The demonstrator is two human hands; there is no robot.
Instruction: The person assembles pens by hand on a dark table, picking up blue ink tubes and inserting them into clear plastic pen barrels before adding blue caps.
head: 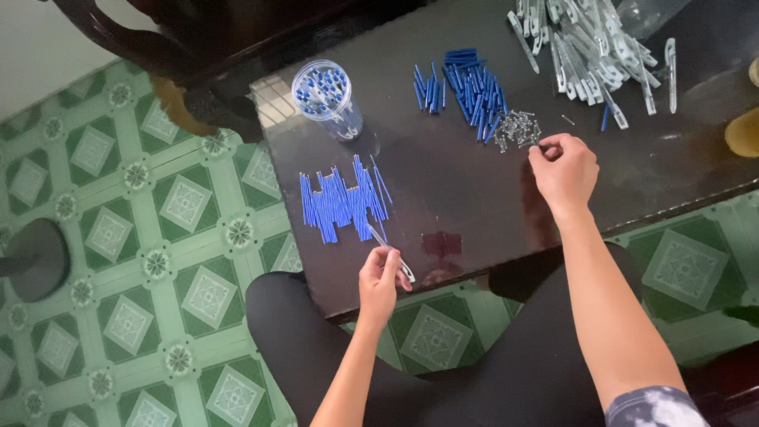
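My left hand [380, 275] pinches a pen barrel with a refill [389, 250] near the front edge of the dark table [451, 190], just below a row of blue pen refills [341, 202]. My right hand [564, 164] reaches to a small pile of metal springs [518, 129], its fingertips closed at the pile's right side; whether a spring is pinched is too small to tell. Behind the springs lies a heap of small blue pen parts [470, 88]. A pile of pale pen barrels [589, 49] is at the far right.
A clear plastic jar [326, 97] with blue and white parts stands at the table's back left. The floor [142, 245] has green patterned tiles. A dark round base [33, 259] sits at the left. My dark-clad legs are under the table's front edge.
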